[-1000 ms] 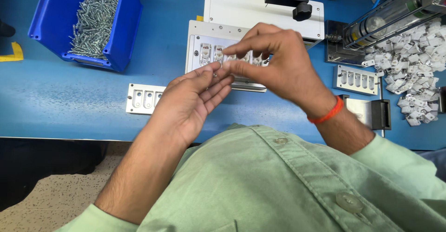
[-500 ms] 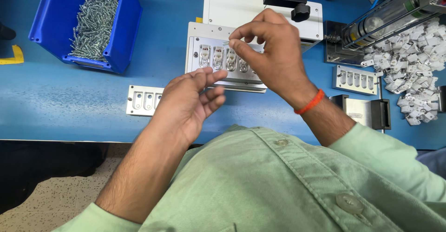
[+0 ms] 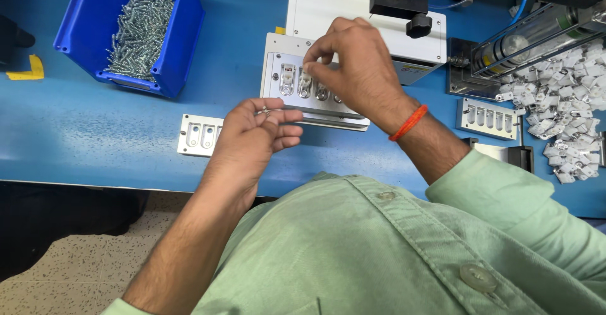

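Hands (image 3: 303,100) over a slotted metal plate (image 3: 278,69), blue screw bin (image 3: 183,31) left.

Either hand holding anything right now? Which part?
Right hand: fingertips pinch something small at the metal fixture plate; too hidden to identify. Left hand: cupped, apparently holding thin screws; grip point unclear.

I see only two markings: a small pale label with a yellow patch (image 3: 413,70) stuck on the front face of the white machine base just behind my right wrist, and a yellow tape marker (image 3: 28,70) on the blue surface (image 3: 95,132) far left.
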